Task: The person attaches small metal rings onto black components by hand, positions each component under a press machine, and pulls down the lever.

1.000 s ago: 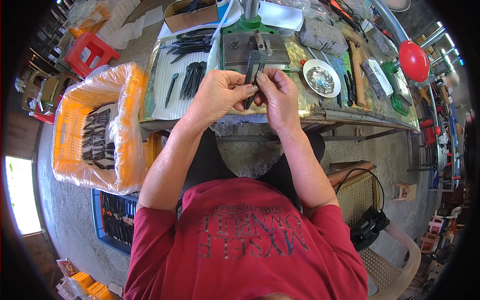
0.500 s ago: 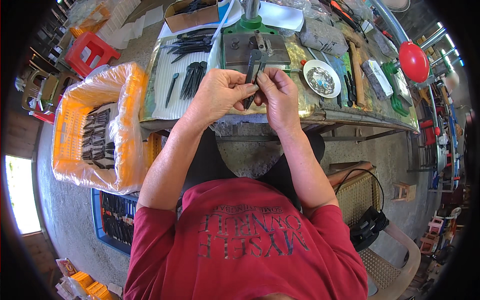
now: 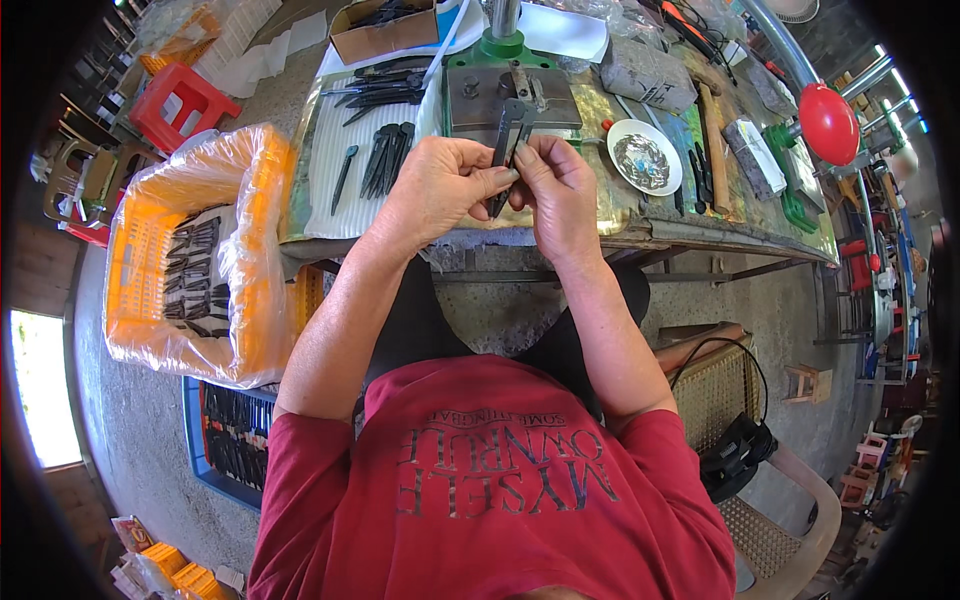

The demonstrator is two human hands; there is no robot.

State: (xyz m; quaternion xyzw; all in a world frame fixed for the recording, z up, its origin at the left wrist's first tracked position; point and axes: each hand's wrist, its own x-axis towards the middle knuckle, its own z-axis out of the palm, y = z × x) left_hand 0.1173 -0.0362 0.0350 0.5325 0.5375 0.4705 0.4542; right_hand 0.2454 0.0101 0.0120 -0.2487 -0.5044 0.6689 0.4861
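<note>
My left hand (image 3: 438,192) and my right hand (image 3: 560,205) meet over the table's front edge, each closed with thumb and fingers. Between them they pinch a black two-legged tool (image 3: 516,114), its joined end up and its narrow tips pointing down toward me. Fingers hide part of its legs. Just behind it is a steel plate (image 3: 560,110) on a green machine base (image 3: 500,58). Left of my left hand, several similar black pieces (image 3: 388,158) lie in a bunch on a white ribbed sheet (image 3: 318,190), with a single black piece (image 3: 344,180) beside them.
A white bowl (image 3: 668,188) of small metal bits sits right of my hands, near a wooden-handled hammer (image 3: 714,150) and a grey block (image 3: 648,74). At left stands an orange plastic-lined basket (image 3: 135,290) with black pieces inside. A red ball knob (image 3: 828,123) projects at upper right.
The black tool's upper end has tilted slightly to the right between my fingers. Both hands keep nearly the same place and grip.
</note>
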